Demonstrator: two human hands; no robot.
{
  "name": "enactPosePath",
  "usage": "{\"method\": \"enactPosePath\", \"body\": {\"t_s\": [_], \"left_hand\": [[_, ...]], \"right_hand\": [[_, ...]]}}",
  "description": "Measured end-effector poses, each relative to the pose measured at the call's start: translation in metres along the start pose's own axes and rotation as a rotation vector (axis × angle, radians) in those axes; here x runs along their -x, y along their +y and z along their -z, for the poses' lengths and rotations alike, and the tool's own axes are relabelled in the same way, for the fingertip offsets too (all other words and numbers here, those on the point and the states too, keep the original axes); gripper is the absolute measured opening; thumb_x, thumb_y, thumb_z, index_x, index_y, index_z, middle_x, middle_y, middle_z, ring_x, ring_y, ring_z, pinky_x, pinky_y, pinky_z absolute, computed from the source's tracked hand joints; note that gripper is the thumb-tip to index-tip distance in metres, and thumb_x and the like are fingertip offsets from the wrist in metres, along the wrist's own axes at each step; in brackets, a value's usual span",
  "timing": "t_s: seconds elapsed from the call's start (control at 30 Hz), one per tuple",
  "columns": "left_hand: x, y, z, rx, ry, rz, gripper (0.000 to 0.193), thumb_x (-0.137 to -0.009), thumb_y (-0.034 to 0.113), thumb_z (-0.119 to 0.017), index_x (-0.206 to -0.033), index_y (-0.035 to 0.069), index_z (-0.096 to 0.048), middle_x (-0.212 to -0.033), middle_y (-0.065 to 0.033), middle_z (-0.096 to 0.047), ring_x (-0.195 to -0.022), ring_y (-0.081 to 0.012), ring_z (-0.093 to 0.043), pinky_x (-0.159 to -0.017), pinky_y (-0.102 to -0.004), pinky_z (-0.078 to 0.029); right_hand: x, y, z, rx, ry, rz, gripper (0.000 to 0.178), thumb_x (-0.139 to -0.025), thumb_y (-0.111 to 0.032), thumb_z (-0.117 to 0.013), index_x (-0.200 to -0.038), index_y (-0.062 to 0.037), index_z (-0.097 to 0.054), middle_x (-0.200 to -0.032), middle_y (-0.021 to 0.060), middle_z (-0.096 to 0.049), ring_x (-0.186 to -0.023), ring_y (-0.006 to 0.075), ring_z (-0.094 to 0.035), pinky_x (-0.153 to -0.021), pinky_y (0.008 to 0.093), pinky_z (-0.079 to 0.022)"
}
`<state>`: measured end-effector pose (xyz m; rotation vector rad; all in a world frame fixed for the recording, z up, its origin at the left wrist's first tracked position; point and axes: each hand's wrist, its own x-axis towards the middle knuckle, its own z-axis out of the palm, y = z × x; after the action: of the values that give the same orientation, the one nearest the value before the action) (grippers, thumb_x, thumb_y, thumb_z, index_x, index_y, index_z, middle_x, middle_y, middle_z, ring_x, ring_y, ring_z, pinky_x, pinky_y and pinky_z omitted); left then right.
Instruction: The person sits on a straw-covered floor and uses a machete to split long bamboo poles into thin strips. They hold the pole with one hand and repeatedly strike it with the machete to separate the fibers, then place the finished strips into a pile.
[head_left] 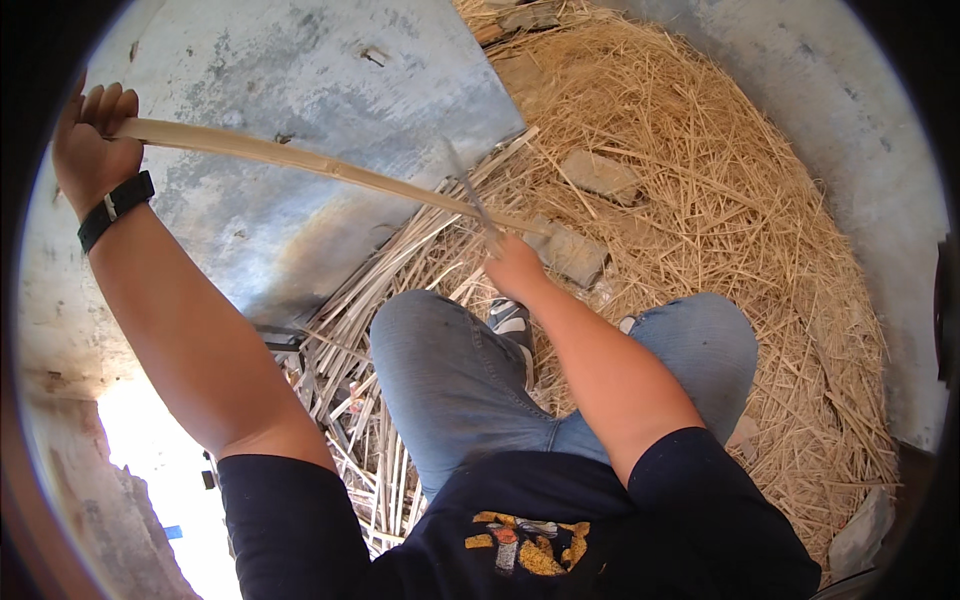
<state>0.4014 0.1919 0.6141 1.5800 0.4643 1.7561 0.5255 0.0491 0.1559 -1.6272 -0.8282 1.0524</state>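
Note:
My left hand (97, 145), raised at the far left with a dark band on its wrist, is wrapped round one end of a long pale bamboo strip (290, 157). From there the strip slants down to the right, bowing slightly, with its other end low near the bricks. In front of my knees, my right hand (515, 268) is closed on the handle of a knife (466, 185). Its thin blade, smeared by motion, points up and crosses the strip near the lower end. Whether the blade touches the strip I cannot tell.
Straw-like shavings (690, 130) heap across the right. Two brick-like blocks (600, 177) (575, 256) lie among them. Long split strips (370, 270) are piled left of my bent knees. A weathered wall (330, 60) stands at the left, another wall (850, 130) at the right.

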Motion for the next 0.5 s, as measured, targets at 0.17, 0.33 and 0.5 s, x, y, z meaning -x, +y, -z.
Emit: {"method": "enactPosePath", "body": {"t_s": [0.17, 0.33, 0.5], "left_hand": [[-0.016, -0.005, 0.038, 0.078, -0.056, 0.056, 0.036, -0.093, 0.002, -0.056, -0.07, 0.011, -0.029, -0.067, -0.0021, -0.022, -0.06, -0.0157, -0.024, -0.057, -0.0324, -0.023], [-0.024, 0.008, 0.095, 0.29, -0.313, 0.139, 0.033, -0.09, 0.002, -0.05, -0.068, 0.011, -0.027, -0.067, -0.0016, -0.025, -0.058, -0.0146, -0.024, -0.057, -0.0308, -0.023], [0.005, 0.006, 0.151, 0.278, -0.154, 0.122, 0.047, -0.098, 0.025, -0.065, -0.069, 0.015, -0.03, -0.062, 0.0017, -0.022, -0.058, -0.0125, -0.023, -0.056, -0.0295, -0.024]], "right_hand": [[-0.006, 0.014, 0.008, 0.139, -0.04, -0.174, 0.043, -0.087, -0.019, -0.067, -0.122, 0.0044, -0.059, -0.114, 0.0271, -0.068, -0.106, 0.0355, -0.068, -0.091, 0.0435, -0.054], [0.021, -0.082, 0.009, 0.034, -0.245, 0.2, 0.04, -0.084, -0.015, -0.065, -0.118, 0.0066, -0.058, -0.097, 0.0215, -0.068, -0.09, 0.032, -0.068, -0.081, 0.0437, -0.054], [0.034, -0.1, 0.012, 0.101, -0.21, 0.378, 0.041, -0.081, -0.015, -0.065, -0.118, 0.0033, -0.061, -0.085, 0.0121, -0.063, -0.076, 0.0225, -0.061, -0.069, 0.0367, -0.049]]}}
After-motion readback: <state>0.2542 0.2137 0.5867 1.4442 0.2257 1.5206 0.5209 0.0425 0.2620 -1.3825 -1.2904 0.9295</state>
